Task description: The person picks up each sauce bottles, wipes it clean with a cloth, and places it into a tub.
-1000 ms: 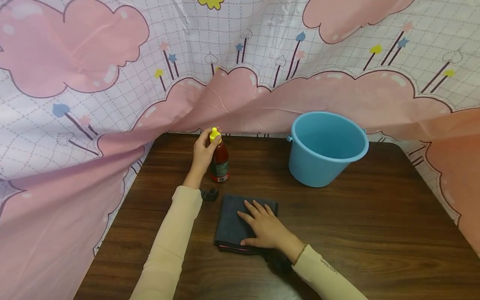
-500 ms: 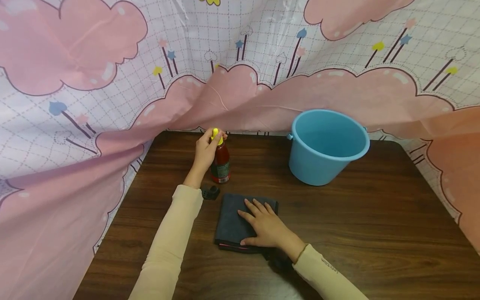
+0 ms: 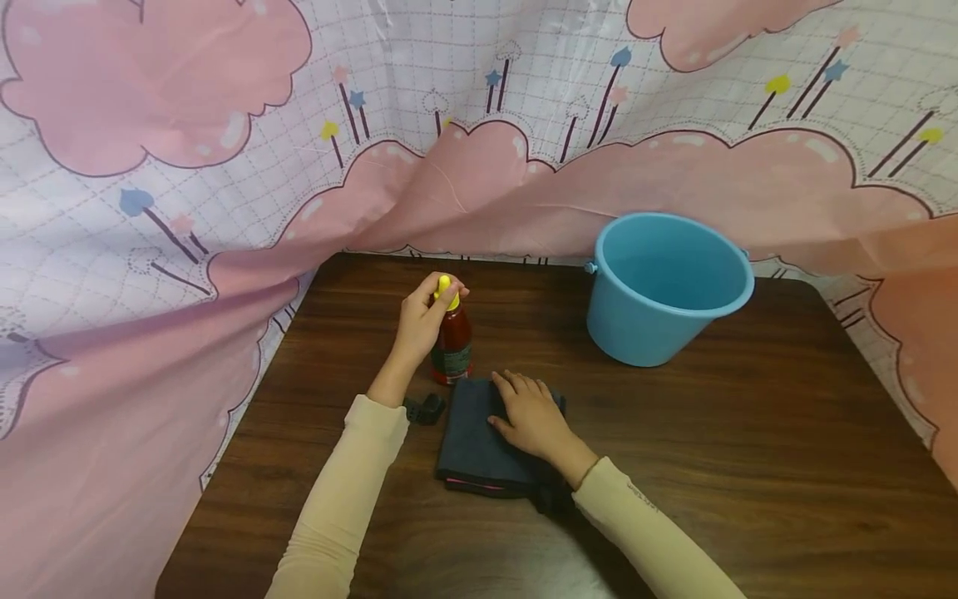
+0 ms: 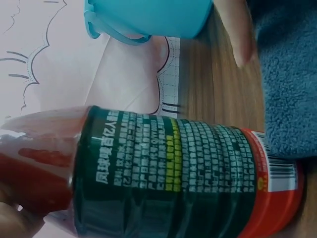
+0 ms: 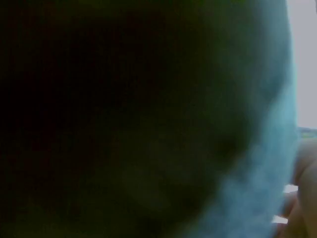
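My left hand (image 3: 422, 320) grips the red sauce bottle (image 3: 453, 333) near its yellow cap, thumb and fingers round the top. The bottle has a dark green label with white print, large in the left wrist view. Its base is right at the far edge of a folded dark grey towel (image 3: 475, 445). On that towel rests my right hand (image 3: 533, 420), fingers extended toward the far edge and thumb out to the left. One right finger also shows past the towel (image 4: 290, 84) in the left wrist view. Blurred towel cloth (image 5: 257, 198) covers most of the right wrist view.
A light blue bucket (image 3: 632, 324) stands at the back right of the dark wooden table (image 3: 733, 466). Behind the table hangs a pink and white patterned cloth (image 3: 494, 191). A small black device (image 3: 430, 408) shows by the left wrist.
The bottle has come nearer and slightly right with my left hand, up to the towel. My right hand has slid forward over the towel toward its far edge.
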### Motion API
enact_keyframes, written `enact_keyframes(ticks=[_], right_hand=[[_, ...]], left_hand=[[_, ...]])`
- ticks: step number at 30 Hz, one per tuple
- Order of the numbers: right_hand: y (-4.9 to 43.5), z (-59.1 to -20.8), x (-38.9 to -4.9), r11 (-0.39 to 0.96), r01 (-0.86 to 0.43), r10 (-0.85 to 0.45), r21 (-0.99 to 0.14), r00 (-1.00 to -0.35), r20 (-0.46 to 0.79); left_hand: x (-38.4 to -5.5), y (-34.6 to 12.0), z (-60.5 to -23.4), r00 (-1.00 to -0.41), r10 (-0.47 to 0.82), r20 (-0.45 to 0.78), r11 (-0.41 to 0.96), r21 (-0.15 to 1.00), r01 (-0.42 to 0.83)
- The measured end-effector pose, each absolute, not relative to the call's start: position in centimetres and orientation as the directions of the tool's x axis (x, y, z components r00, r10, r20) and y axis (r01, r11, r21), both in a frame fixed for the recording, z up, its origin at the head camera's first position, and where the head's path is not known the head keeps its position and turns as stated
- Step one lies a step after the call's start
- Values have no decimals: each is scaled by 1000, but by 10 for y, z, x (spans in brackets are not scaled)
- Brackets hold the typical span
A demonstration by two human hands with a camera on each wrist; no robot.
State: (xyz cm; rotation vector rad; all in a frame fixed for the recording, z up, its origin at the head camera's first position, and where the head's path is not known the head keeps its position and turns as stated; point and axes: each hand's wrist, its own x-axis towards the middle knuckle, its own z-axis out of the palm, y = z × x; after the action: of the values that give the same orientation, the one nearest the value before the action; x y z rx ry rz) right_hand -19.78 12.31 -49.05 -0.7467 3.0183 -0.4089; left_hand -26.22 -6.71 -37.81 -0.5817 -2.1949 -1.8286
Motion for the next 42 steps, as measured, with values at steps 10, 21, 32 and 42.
enact_keyframes(ticks=[10,21,32,42], right_hand=[[131,-484,-217,846,-394,-414,-361,-910,22],[174,-462,-212,584,-541,-442,-605,-837,323],[178,-432,-221,-26,-278,-338,-960,-902,270],[125,-435,-235,445,-393,-15,-805,-902,432]], left_hand=[[-261,-68,-379,-907,169,386,122,905,408],[-263,-66,-384,-911,184,370,39,923,383],[-275,-61,-415,-894,166,416,-280,889,362],[-269,-58,-414,-875,216,433,-298,883,363]])
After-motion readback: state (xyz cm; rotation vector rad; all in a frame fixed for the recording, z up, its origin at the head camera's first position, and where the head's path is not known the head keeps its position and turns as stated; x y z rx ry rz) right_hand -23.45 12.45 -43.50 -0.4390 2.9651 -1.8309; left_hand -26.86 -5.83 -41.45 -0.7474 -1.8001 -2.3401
